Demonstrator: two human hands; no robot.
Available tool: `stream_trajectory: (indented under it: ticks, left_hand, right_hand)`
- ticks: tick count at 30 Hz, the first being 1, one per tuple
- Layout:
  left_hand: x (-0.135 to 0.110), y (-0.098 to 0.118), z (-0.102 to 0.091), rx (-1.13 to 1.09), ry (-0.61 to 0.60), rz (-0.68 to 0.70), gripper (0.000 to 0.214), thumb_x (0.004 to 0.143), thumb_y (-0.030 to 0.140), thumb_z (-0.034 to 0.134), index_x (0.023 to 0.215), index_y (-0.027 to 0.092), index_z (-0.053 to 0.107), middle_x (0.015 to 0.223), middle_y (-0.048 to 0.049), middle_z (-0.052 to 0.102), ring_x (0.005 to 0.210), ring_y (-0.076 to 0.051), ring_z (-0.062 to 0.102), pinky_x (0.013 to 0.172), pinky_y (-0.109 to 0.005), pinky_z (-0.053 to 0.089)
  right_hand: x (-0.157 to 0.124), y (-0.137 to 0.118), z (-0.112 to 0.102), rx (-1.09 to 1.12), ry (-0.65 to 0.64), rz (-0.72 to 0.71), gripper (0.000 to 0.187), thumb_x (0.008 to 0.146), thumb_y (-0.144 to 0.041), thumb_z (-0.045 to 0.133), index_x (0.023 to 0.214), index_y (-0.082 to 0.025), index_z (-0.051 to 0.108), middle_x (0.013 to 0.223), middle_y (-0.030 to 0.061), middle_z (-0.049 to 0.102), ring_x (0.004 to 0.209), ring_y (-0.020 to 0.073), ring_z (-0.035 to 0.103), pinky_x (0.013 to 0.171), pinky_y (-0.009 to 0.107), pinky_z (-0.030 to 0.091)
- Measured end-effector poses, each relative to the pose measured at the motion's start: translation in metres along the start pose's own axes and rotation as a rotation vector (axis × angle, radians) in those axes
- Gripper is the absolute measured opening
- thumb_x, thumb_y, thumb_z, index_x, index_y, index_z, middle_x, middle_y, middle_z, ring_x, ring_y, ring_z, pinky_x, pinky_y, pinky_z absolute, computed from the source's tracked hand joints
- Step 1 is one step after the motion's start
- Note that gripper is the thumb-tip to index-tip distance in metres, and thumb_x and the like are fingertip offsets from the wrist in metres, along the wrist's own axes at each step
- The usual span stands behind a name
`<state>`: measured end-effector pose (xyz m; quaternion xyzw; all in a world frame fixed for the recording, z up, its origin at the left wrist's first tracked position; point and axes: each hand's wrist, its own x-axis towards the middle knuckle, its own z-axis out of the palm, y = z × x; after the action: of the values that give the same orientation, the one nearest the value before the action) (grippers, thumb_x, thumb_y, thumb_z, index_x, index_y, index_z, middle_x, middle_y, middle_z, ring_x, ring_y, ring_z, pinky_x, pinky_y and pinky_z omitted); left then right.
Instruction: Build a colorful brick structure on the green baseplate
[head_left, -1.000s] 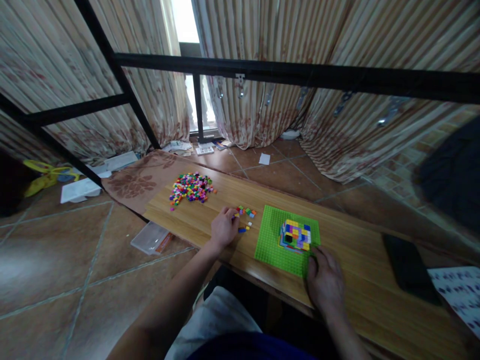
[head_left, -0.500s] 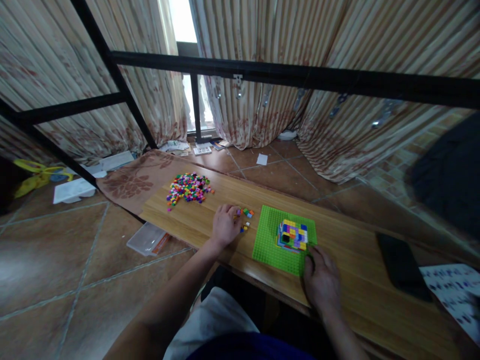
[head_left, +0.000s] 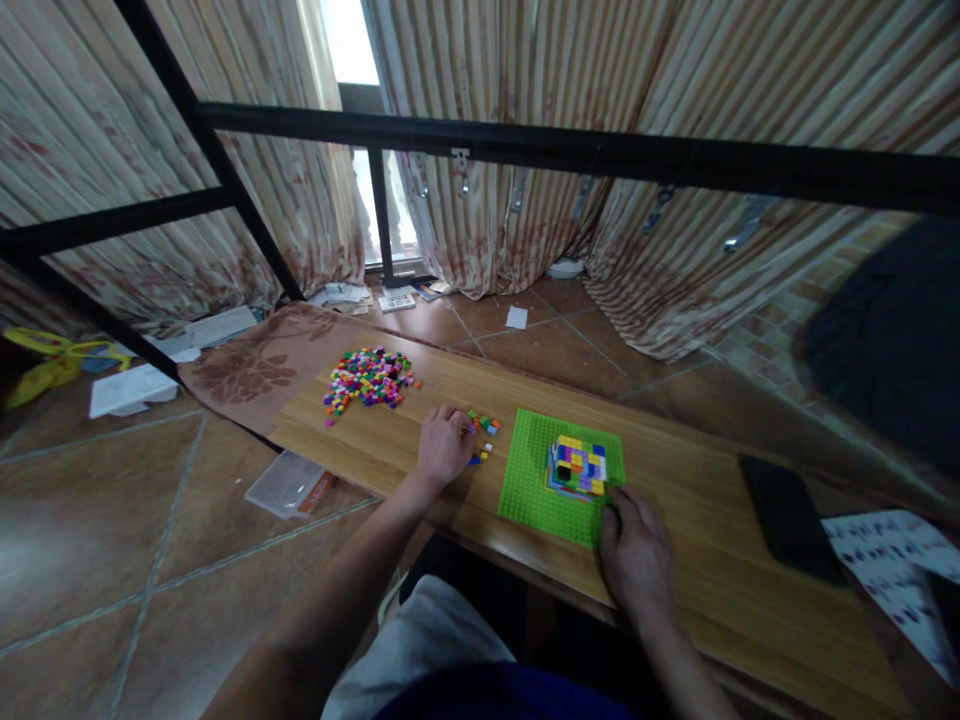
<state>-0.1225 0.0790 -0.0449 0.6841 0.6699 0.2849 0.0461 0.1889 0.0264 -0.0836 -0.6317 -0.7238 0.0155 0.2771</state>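
Observation:
A green baseplate [head_left: 531, 480] lies on the wooden board, with a small multicoloured block of bricks [head_left: 576, 465] built on it. My right hand [head_left: 636, 552] rests with its fingers on the plate's near right corner. My left hand [head_left: 442, 444] lies curled on the board just left of a few loose small bricks [head_left: 483, 430]; its fingertips touch them, and what they pinch is hidden. A larger pile of coloured bricks [head_left: 366, 377] sits further left on the board.
A black phone [head_left: 787, 518] and a printed sheet [head_left: 892, 570] lie at the board's right end. A brown patterned cloth [head_left: 255, 362] covers the left end. A clear plastic case [head_left: 289, 484] and papers lie on the tiled floor. A black metal frame [head_left: 570, 150] crosses overhead.
The view has drifted slightly, so everything sits a little lower-left. Both hands stay in about the same places on the board and the plate.

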Motion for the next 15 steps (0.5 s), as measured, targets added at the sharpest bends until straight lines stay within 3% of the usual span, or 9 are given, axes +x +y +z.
stream_trajectory:
  ticks: [7,15]
  left_hand:
    - [-0.0007,0.0057,-0.0036,0.043,-0.03,-0.014,0.011,0.077,0.02,0.064,0.088,0.023,0.066,0.104,-0.0057,0.066,0.101,-0.023,0.056,0.092,-0.038,0.042]
    - [0.0013,0.006,-0.0047,0.063,-0.038,0.01,0.013,0.083,0.019,0.058,0.086,0.024,0.07,0.104,-0.0056,0.068,0.098,-0.022,0.056,0.089,-0.038,0.042]
  right_hand:
    - [0.0004,-0.0006,0.0005,0.025,0.017,0.006,0.04,0.094,-0.033,0.035,0.12,-0.015,0.06,0.127,0.0153,0.058,0.116,0.0278,0.051,0.1,0.049,0.042]
    - [0.0006,-0.0005,0.001,0.0,0.004,0.013,0.041,0.094,-0.034,0.035,0.12,-0.015,0.06,0.127,0.015,0.058,0.116,0.0275,0.051,0.099,0.048,0.042]
